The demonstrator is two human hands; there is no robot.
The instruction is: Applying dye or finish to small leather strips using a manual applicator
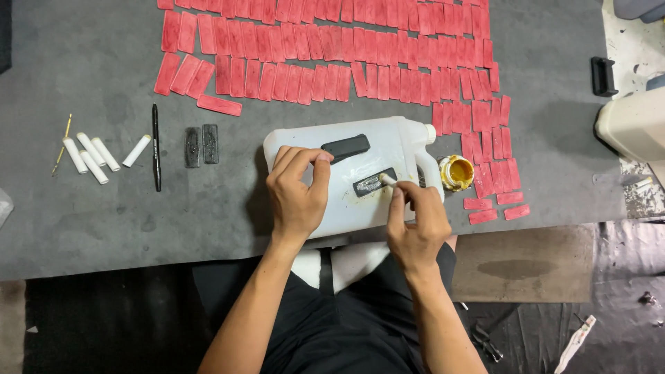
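A white plastic jug (388, 142) lies on its side on the grey mat (104, 201). Two black oblong pieces rest on it, one (346, 147) near the top and one (375, 182) lower, smeared with yellow. My left hand (298, 190) rests on the jug's left part, fingers curled, thumb near the upper black piece. My right hand (415, 225) grips a small white stick (388, 179) whose tip touches the lower black piece. A small open pot of yellow paste (456, 172) stands beside the jug's neck.
Several rows of red oblong pieces (332, 52) cover the mat's far side and run down the right (488, 149). At the left lie several white sticks (90, 154), a black pen (156, 147) and two black pieces (201, 145). A white machine (634, 125) is at right.
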